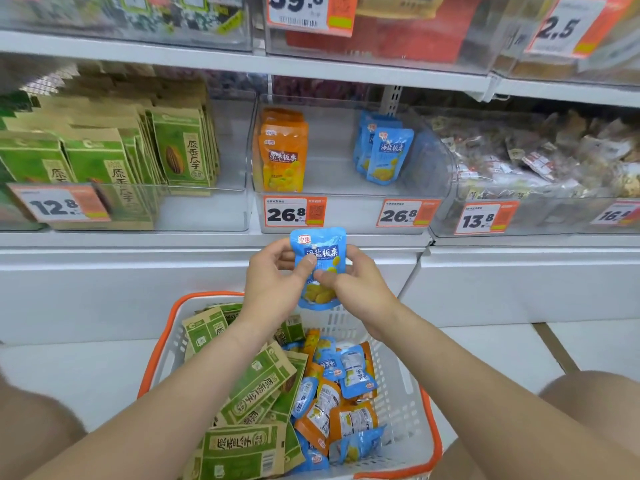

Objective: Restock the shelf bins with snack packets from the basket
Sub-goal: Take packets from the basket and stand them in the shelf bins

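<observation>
A blue snack packet is held upright between both hands, above the basket and just below the middle shelf bin. My left hand pinches its left side with the thumb on the front. My right hand pinches its lower right side. The white basket with an orange rim sits below, holding green, orange and blue packets. The clear middle bin holds a stack of orange packets at its left and a few blue packets at its right.
A bin of green packets stands at the left. At the right a bin is full of brown wrapped snacks. Orange price tags line the bin fronts. Another shelf of bins runs above. My knees flank the basket.
</observation>
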`<state>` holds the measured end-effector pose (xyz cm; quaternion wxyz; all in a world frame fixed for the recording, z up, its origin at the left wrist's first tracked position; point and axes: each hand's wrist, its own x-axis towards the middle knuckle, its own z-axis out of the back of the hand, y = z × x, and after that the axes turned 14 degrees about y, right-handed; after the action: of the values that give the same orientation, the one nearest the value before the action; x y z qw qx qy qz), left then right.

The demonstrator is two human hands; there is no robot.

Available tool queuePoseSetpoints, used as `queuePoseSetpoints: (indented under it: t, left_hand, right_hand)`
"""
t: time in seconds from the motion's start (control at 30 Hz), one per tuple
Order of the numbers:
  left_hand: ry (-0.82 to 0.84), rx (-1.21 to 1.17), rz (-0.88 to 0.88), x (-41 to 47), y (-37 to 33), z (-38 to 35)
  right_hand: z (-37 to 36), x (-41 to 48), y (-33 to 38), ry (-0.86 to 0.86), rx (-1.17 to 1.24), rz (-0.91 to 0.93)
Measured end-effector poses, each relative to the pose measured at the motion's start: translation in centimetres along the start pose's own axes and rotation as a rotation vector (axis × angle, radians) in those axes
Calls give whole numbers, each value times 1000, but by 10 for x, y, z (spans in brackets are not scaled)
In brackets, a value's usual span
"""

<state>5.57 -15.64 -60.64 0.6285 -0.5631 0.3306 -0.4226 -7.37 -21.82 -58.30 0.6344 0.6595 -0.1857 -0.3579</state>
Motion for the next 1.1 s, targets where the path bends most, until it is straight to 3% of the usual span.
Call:
queuePoseSetpoints:
  t: [0.1,0.23,0.43,0.63,0.8,0.9,1.0,1.1]
  left_hand:
    - [-11,28,-64,0,-6,2]
    - [63,109,-143,5,-21,3]
    - [81,179,-287,23,-61,2]
    - [96,247,-427,49,-107,-8]
    - [75,403,-461,94,-122,-37]
    - [25,550,-395,122,-122,-59]
    - [0,681,-185,150,-117,-78]
    - [3,694,-32,175,-107,-92]
  right_hand:
    - [0,0,4,-27,-57,24]
    - [6,-5,25,-206,-259,124]
    - [29,-7,73,-231,-776,362]
    - [63,4,126,-332,-852,510]
    - [88,28,140,-412,-957,452]
    - [106,48,138,-371,-1016,338]
    - [129,59,133,-339,-1001,221]
    - [151,63,135,-471,-937,230]
